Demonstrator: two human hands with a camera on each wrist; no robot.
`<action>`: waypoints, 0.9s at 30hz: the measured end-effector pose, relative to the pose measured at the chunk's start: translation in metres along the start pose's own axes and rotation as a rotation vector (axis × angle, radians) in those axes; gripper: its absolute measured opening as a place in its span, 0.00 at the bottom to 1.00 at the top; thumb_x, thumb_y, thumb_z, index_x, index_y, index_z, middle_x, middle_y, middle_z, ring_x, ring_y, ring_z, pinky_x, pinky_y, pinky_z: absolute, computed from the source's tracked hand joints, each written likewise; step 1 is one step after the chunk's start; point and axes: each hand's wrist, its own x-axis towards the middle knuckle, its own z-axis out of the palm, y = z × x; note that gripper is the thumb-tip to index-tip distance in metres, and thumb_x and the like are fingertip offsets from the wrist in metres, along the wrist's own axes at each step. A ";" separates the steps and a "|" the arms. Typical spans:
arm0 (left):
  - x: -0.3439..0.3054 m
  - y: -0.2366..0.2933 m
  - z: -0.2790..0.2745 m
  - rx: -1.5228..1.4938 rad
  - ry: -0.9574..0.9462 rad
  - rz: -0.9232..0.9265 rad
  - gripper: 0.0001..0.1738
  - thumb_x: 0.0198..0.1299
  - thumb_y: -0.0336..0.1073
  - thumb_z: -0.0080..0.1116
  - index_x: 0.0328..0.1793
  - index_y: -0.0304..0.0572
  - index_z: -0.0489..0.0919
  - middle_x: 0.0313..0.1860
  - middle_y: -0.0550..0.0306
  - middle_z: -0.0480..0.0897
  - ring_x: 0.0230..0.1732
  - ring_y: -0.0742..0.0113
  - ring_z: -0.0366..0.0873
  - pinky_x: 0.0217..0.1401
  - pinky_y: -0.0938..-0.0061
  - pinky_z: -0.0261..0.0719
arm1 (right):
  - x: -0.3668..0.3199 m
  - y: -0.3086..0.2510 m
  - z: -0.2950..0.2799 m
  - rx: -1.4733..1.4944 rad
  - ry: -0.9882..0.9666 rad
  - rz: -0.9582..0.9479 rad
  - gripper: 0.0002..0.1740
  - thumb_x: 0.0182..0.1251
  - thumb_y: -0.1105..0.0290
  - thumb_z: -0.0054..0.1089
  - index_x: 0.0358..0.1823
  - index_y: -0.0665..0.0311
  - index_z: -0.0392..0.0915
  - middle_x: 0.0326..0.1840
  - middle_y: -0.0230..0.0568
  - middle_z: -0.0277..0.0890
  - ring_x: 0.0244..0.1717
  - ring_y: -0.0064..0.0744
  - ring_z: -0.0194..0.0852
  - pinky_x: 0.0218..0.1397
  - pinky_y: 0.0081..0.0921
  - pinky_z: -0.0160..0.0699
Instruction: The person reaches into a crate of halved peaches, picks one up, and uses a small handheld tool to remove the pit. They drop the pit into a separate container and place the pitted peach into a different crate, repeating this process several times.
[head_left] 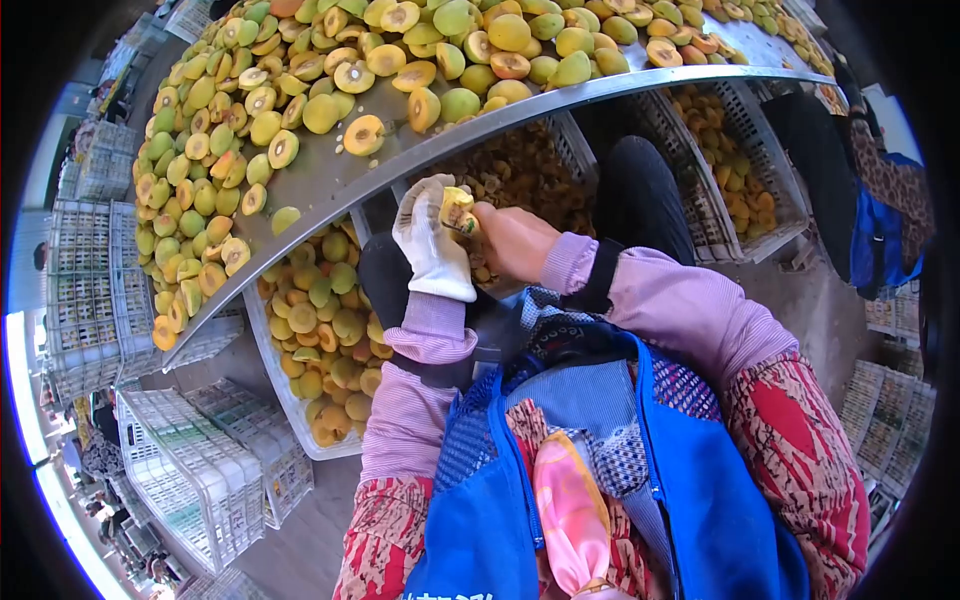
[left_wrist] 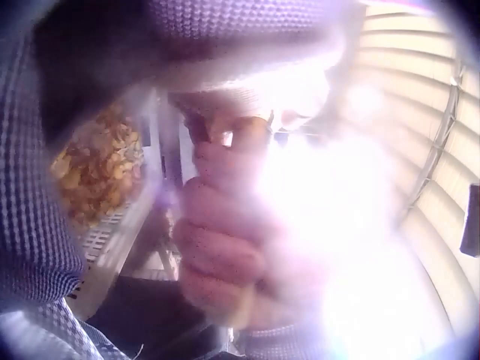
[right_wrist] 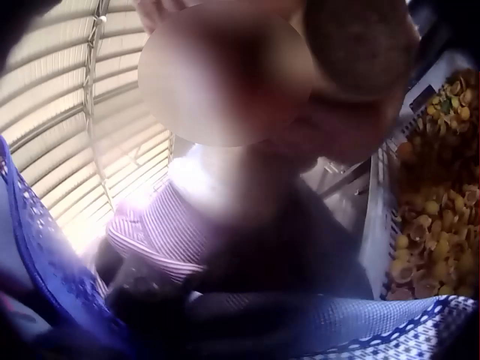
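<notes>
In the head view my left hand (head_left: 432, 240) wears a white knit glove and grips a yellow apricot piece (head_left: 458, 208) between thumb and fingers. My bare right hand (head_left: 515, 242) meets it from the other side, thumb and forefinger against the fruit. The left wrist view shows that right hand (left_wrist: 221, 232) with its fingers curled into a fist; I cannot tell whether a small tool is inside it. Under both hands a crate of yellow-brown apricot pieces (head_left: 520, 165) stands between the knees. The right wrist view is blurred around the hands.
A metal table (head_left: 385, 112) heaped with whole and halved apricots (head_left: 325, 113) curves in front; its raised rim (head_left: 330, 205) runs just beyond the hands. Crates of apricots stand at left (head_left: 325, 340) and right (head_left: 735, 165). Stacked white crates (head_left: 195, 470) line the left side. Another person (head_left: 880, 210) sits at right.
</notes>
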 end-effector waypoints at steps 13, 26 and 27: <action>0.021 -0.038 0.000 -0.045 0.222 -0.167 0.11 0.62 0.45 0.50 0.38 0.47 0.73 0.32 0.59 0.75 0.34 0.64 0.74 0.41 0.71 0.73 | 0.017 0.031 0.020 -0.197 0.270 0.013 0.07 0.59 0.73 0.42 0.38 0.63 0.60 0.32 0.61 0.76 0.36 0.59 0.76 0.36 0.46 0.73; -0.025 0.115 -0.028 1.393 0.255 0.594 0.14 0.55 0.40 0.61 0.43 0.39 0.79 0.40 0.51 0.81 0.42 0.60 0.78 0.48 0.70 0.74 | -0.011 0.028 0.027 -0.045 0.354 -0.062 0.12 0.58 0.66 0.50 0.38 0.61 0.59 0.28 0.52 0.75 0.31 0.56 0.75 0.34 0.47 0.72; -0.030 0.097 -0.013 1.039 0.135 0.232 0.16 0.56 0.43 0.60 0.44 0.38 0.79 0.41 0.51 0.81 0.42 0.61 0.78 0.50 0.72 0.73 | -0.012 0.025 0.026 -0.046 0.358 -0.079 0.11 0.59 0.66 0.49 0.38 0.61 0.59 0.28 0.52 0.75 0.31 0.55 0.75 0.33 0.47 0.72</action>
